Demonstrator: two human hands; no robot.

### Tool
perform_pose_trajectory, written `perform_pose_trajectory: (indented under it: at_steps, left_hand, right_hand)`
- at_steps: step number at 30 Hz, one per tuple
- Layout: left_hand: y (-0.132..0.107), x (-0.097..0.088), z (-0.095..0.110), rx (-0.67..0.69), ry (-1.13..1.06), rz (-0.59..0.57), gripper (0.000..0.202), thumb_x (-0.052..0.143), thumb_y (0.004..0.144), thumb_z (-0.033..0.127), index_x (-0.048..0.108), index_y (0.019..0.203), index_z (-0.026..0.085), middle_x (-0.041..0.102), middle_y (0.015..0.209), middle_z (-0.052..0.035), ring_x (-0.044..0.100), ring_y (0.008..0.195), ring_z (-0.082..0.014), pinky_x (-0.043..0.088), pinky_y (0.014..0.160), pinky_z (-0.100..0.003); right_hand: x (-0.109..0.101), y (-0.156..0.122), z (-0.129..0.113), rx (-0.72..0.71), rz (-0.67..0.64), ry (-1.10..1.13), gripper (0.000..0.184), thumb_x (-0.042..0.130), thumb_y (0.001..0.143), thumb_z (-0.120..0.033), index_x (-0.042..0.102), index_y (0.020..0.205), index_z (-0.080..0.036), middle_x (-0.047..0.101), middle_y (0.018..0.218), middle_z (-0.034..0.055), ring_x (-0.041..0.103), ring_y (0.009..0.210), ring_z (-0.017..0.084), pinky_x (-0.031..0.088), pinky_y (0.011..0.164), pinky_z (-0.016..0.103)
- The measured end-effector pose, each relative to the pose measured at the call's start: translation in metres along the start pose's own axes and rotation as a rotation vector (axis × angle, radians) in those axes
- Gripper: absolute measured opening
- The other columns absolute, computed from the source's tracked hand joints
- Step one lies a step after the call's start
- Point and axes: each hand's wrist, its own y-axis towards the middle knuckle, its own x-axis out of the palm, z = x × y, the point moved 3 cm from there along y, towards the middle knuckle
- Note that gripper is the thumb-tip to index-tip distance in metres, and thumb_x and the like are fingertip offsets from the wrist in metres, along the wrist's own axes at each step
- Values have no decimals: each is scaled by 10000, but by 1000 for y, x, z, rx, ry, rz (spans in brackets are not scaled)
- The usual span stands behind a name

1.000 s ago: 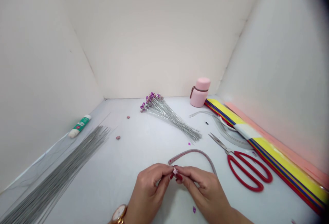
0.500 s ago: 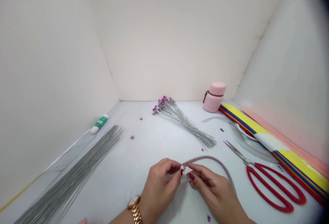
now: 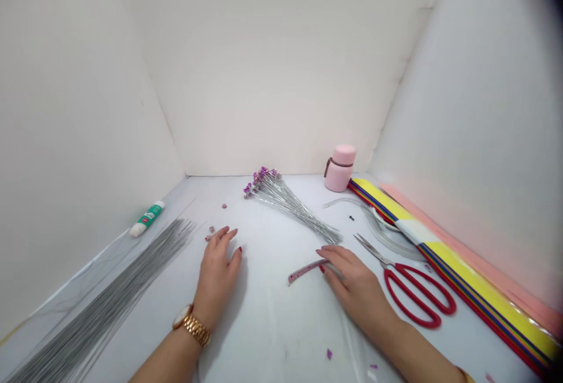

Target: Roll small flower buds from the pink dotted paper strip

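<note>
My left hand (image 3: 217, 274) rests open on the white surface, fingers spread, its fingertips close to a small pink-purple paper flower (image 3: 212, 230). A gold wristwatch (image 3: 191, 324) sits on that wrist. My right hand (image 3: 354, 283) lies to the right, its fingers closed over a narrow pink speckled strip (image 3: 305, 271). The strip's free end points left, and its other part is hidden under my fingers. A bundle of silver wires tipped with purple flowers (image 3: 285, 207) lies ahead of and between my hands, touching neither.
Red-handled scissors (image 3: 409, 292) lie just right of my right hand, beside a stack of yellow, blue and red paper strips (image 3: 461, 265). A loose bundle of bare wires (image 3: 105, 295), a glue stick (image 3: 147, 219) and a pink jar (image 3: 339, 172) lie about. White walls stand behind.
My hands have parted and lowered to the surface. The left has moved away leftward, open, and the right has brought the strip down; the arched strip now looks shorter. The view has shifted slightly.
</note>
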Motion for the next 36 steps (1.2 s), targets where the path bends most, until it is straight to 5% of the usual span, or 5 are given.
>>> perform_pose_trajectory:
  at_steps: [10,18,23,28,36]
  left_hand:
    - [-22,12,39,158,-176,-219,259,447,799,135,578,1011,207,565,1099,-78,521,1031,-210,413,896,-391]
    - [-52,31,68,-189,-762,-523,156,489,820,270,591,786,157,665,725,-42,621,682,-165,489,627,-267]
    - [-54,39,62,-378,-873,-471,245,564,757,319,528,577,156,579,497,7,565,502,-140,440,497,-235]
    - [-48,39,59,-431,-864,-531,255,568,745,276,523,536,136,523,487,12,472,483,-111,364,490,-221]
    - [-47,41,53,-469,-856,-492,248,604,711,265,504,524,136,518,509,11,426,496,-106,327,496,-220]
  right_hand:
    - [3,4,-10,30,-216,29,158,479,792,-144,568,665,-176,576,665,36,540,680,199,462,621,351]
    - [22,-16,-34,597,-463,1045,200,537,774,-336,511,717,-147,577,571,-25,478,430,66,340,430,171]
    - [33,-24,-43,616,-521,1155,231,600,721,-356,503,698,-148,589,560,-20,500,447,74,369,463,182]
    - [37,-25,-42,710,-635,1173,303,592,710,-420,510,665,-131,605,506,9,487,384,73,313,394,162]
    - [39,-24,-39,747,-610,1238,364,627,671,-467,519,658,-119,618,498,28,493,373,68,319,397,161]
